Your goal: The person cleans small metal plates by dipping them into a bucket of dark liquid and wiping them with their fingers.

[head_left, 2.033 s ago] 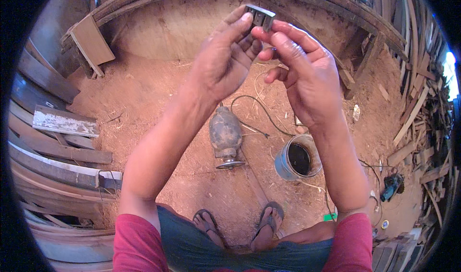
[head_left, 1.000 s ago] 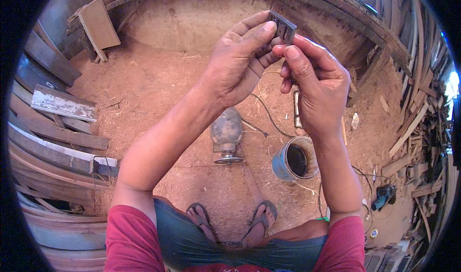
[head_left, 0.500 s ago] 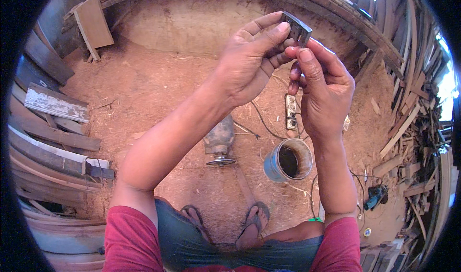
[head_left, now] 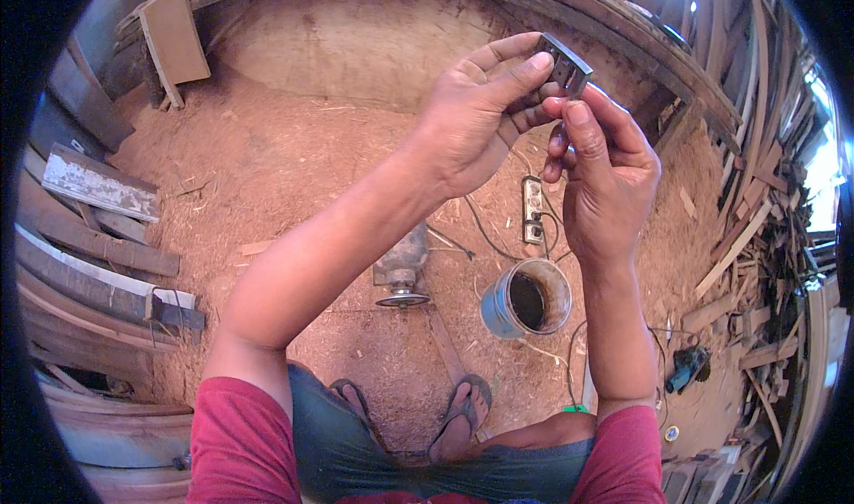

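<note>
Up in front of me, I hold a small dark metal block (head_left: 569, 59) with slots or recesses along one side. My left hand (head_left: 480, 117) grips its left end, thumb on the near side and fingers behind. At the lower right end, my right hand (head_left: 609, 175) has thumb and forefinger pinched against the block, with the other fingers curled in. Those fingers partly cover the block's lower edge, so I cannot make out whether a smaller piece is between them.
A grinder with a round disc (head_left: 402, 298) lies on the sawdust-covered floor. To its right are a blue bucket (head_left: 503, 313) holding dark liquid and a power strip (head_left: 533, 206) with cords. Farther right are a blue power tool (head_left: 685, 370) and piled wood scraps (head_left: 761, 326). Boards (head_left: 98, 255) line the left.
Both hands and the metal block have shifted slightly right and down in the picture. The grip looks the same. The floor objects appear a little farther left as the view shifted.
</note>
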### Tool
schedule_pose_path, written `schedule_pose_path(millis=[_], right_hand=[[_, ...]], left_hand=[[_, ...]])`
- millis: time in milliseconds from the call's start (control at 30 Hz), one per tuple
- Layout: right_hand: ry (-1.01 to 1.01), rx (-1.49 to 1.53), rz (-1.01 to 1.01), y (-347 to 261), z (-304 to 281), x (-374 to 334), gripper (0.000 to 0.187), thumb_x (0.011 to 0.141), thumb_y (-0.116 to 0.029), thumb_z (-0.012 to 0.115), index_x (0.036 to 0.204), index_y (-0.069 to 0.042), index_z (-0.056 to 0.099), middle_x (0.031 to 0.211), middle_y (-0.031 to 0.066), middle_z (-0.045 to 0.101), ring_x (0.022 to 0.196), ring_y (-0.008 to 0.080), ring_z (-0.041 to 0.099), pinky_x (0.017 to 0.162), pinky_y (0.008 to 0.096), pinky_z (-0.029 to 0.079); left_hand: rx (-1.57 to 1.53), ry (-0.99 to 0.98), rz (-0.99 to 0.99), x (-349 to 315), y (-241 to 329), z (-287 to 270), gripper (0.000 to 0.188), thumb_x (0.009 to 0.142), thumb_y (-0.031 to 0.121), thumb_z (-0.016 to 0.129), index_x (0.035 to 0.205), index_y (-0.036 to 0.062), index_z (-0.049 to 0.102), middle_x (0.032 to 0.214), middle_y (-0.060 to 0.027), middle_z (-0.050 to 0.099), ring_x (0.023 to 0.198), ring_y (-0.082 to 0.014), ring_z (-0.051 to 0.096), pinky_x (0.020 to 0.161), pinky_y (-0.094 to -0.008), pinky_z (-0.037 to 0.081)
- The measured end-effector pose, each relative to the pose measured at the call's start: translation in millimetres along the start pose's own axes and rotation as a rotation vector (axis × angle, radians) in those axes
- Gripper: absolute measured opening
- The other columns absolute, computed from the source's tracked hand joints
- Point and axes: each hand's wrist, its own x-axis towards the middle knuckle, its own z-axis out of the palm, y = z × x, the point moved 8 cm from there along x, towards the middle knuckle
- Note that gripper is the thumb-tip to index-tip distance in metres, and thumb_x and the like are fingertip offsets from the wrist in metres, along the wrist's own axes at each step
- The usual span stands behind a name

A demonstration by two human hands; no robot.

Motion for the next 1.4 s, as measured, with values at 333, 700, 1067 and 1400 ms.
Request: schedule_pose_path(millis=[333,700,1067,1400], right_hand=[[0.002,0.008,0.016,-2,5,0,0.025,0.087,-0.008,0.067,0.108,0.004,0.063,0.091,0.0123,0.070,0.065,0.0083,0.058,0.051,0.0209,0.048],[-0.008,0.000,0.011,1,3,2,0.024,0.087,-0.008,0.067,0.107,0.003,0.065,0.088,0.0098,0.070,0.063,0.0070,0.059,0.051,0.0188,0.047],[-0.025,-0.022,-0.003,1,3,2,0.024,0.085,-0.012,0.070,0.105,0.001,0.067,0.083,0.0038,0.069,0.062,0.0052,0.058,0.049,0.0180,0.046],[-0.042,-0.033,-0.018,-1,6,2,0.025,0.084,-0.015,0.071,0.104,0.000,0.068,0.078,0.0022,0.066,0.063,0.0045,0.058,0.048,0.0183,0.045]], left_hand=[[-0.003,0.028,0.007,-1,2,-2,0.036,0.092,0.015,0.061,0.124,0.0045,0.049,0.099,-0.0045,0.064,0.084,-0.0118,0.060,0.076,-0.0270,0.052],[0.022,0.035,-0.014,1,-3,-4,0.033,0.094,0.018,0.058,0.123,0.0058,0.051,0.094,-0.0036,0.063,0.080,-0.0111,0.059,0.070,-0.0255,0.052],[-0.009,-0.011,-0.001,2,-1,-9,0.035,0.091,0.012,0.062,0.122,0.0022,0.049,0.099,-0.0080,0.064,0.086,-0.0146,0.063,0.076,-0.0289,0.054],[-0.009,-0.008,0.000,0,1,-9,0.038,0.092,0.012,0.061,0.125,0.0014,0.046,0.102,-0.0086,0.064,0.087,-0.0145,0.063,0.075,-0.0281,0.054]])
